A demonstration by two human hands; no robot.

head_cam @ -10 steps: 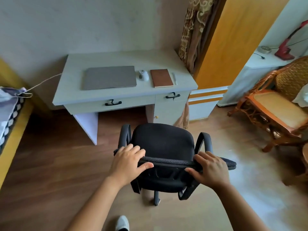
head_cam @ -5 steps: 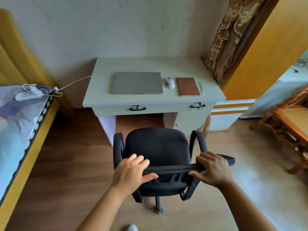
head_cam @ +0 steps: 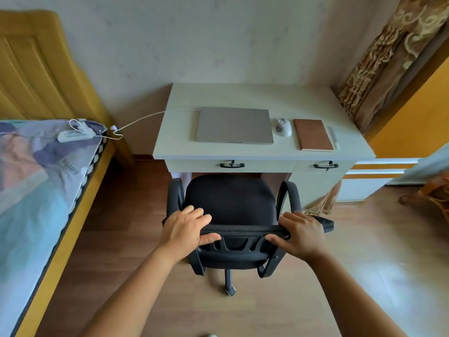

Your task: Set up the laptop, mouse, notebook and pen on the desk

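A closed grey laptop lies on the pale desk. Right of it sit a white mouse, a brown notebook and a pale pen along the notebook's right edge. A black office chair stands in front of the desk, its seat front near the drawer. My left hand and my right hand both grip the top of the chair's backrest.
A bed with a yellow frame and patterned sheet runs along the left; a white charger and cable lead from it to the desk. A curtain and orange door stand at the right, a wooden chair at the right edge.
The chair has rolled forward toward the desk with both hands on its backrest. I have come closer, and the desk now sits centred in view.
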